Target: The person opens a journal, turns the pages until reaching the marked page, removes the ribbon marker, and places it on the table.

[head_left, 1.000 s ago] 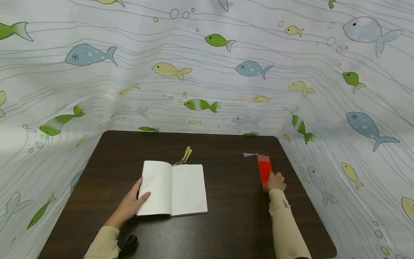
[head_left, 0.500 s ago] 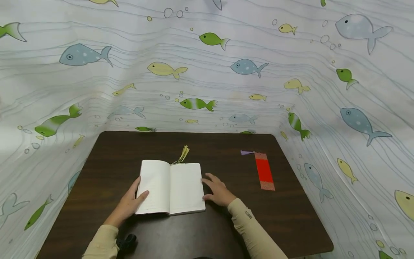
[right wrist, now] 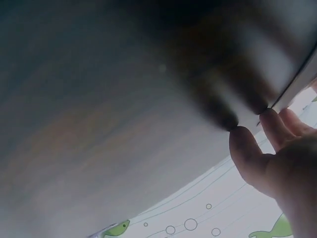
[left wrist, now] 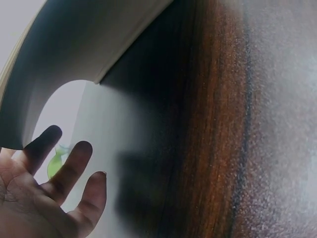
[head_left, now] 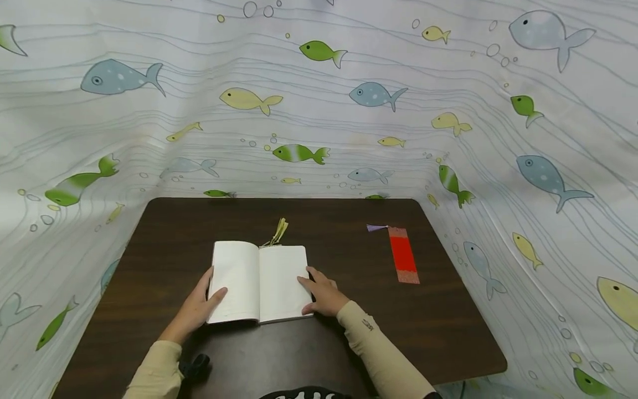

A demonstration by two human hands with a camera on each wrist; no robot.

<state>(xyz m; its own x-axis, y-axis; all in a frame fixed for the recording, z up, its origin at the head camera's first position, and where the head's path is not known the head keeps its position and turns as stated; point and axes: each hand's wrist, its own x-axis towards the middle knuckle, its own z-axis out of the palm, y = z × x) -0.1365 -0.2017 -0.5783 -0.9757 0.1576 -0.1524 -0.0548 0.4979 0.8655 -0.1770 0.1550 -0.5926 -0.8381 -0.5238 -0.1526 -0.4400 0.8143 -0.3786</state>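
Observation:
An open notebook (head_left: 282,277) with blank white pages lies on the dark wooden table. My left hand (head_left: 196,305) grips its left side, thumb over the page and the other fingers at the outer edge. In the left wrist view, the cover (left wrist: 74,49) arches up off the tabletop above several fingers of that hand. At the right edge, my right hand (head_left: 323,293) touches the notebook, a finger and the thumb reaching over the page's margin. In the right wrist view, fingertips (right wrist: 242,141) of that hand meet the tabletop beside the notebook's edge. A yellow tassel (head_left: 280,230) sticks out at the notebook's top.
A red bookmark (head_left: 404,256) with a purple tassel (head_left: 376,228) lies toward the table's right side. White fabric (head_left: 344,127) printed with fish surrounds the table (head_left: 344,216). Something black with white marks (head_left: 304,393) shows at the bottom edge.
My right hand has let go of the red bookmark at the right and moved left to the notebook's right edge. My left hand has kept its hold. The head view has shifted slightly.

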